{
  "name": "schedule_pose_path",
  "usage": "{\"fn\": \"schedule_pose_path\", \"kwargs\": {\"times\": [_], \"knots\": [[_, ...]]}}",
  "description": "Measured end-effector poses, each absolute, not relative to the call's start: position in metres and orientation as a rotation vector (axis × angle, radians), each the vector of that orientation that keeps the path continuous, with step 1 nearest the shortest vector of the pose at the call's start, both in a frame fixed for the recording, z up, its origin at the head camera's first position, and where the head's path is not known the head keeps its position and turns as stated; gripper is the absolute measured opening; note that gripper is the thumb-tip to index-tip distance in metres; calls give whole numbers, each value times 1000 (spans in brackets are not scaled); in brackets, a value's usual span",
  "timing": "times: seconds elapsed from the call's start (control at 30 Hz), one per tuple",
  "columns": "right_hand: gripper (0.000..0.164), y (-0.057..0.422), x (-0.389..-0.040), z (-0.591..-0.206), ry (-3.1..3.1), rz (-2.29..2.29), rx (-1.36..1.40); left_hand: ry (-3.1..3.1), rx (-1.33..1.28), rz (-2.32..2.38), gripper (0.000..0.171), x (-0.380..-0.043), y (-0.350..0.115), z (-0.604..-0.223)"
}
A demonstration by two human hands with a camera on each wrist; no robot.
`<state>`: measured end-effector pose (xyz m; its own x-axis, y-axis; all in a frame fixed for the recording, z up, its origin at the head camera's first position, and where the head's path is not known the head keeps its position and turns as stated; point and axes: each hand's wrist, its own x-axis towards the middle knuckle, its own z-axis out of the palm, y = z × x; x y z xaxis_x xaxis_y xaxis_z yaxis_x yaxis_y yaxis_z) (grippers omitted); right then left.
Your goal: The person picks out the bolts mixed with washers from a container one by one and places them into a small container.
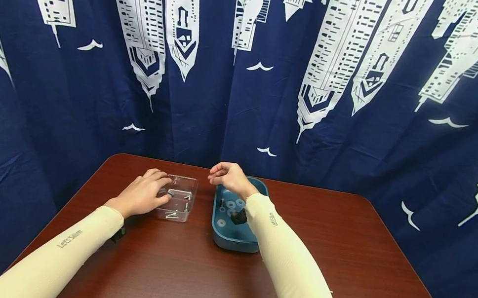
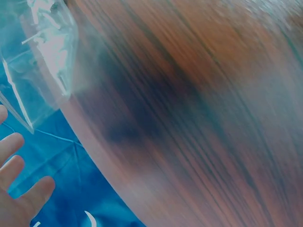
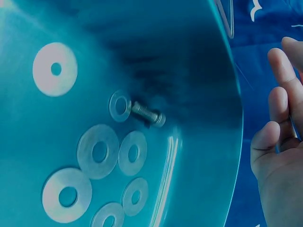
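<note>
My left hand (image 1: 143,193) reaches over the near-left side of a clear plastic box (image 1: 190,187), palm down with fingers spread. Several small screws (image 1: 175,213) lie in the box's compartments. In the left wrist view the left fingers are apart, with nothing between them. Above the far-left rim of a blue tray (image 1: 233,244) hovers my right hand (image 1: 231,177), its fingers loosely bent and nothing visible in them. Inside that tray lie several flat metal washers (image 3: 67,195) and a bolt (image 3: 150,115) beside a smaller washer (image 3: 120,106).
Both containers stand toward the back of a reddish-brown wooden table (image 1: 171,286), the clear box left of the blue tray. A dark blue curtain (image 1: 200,124) with white building prints hangs right behind the table's far edge.
</note>
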<state>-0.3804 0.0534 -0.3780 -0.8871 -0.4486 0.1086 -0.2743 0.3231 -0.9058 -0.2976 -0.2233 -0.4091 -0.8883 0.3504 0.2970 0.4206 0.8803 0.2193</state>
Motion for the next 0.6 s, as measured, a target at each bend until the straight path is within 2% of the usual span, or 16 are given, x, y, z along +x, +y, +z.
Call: {"fn": "schedule_pose_path", "kwargs": {"times": [0.6], "knots": [[26, 77, -381, -380, 2434, -1638, -627, -2797, -627, -452, 55, -305, -197, -402]]}}
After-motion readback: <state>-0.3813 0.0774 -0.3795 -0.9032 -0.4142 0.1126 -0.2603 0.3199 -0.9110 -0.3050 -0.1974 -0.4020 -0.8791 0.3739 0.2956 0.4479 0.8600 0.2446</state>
